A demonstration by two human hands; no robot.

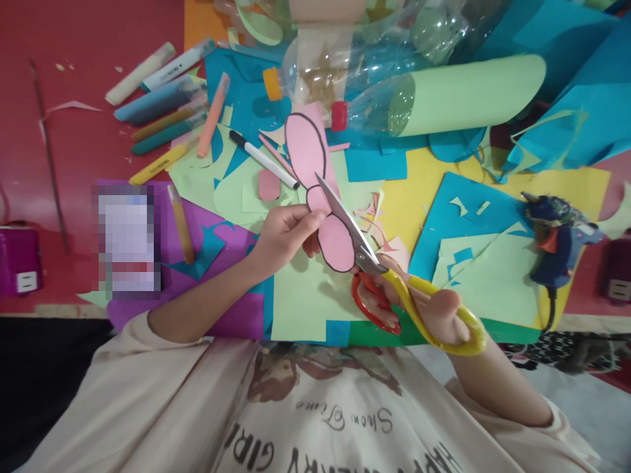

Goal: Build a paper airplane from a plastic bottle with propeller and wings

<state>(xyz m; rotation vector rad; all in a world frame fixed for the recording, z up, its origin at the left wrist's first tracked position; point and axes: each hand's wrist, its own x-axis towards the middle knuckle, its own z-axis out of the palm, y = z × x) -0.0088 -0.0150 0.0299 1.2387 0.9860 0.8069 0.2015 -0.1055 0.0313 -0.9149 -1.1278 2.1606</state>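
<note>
Closest lay a beige printed shirt, with both forearms reaching out from it. Just beyond, a pink cutout with a black outline was held up above the paper scraps. The left hand pinched it at its narrow waist between thumb and fingers. The right hand gripped the scissors, fingers through the red and yellow loops, with the blade lying across the cutout's lower lobe. Behind the cutout lay a marker and two clear bottles. A blue glue gun rested at the right, and pens at the far left.
</note>
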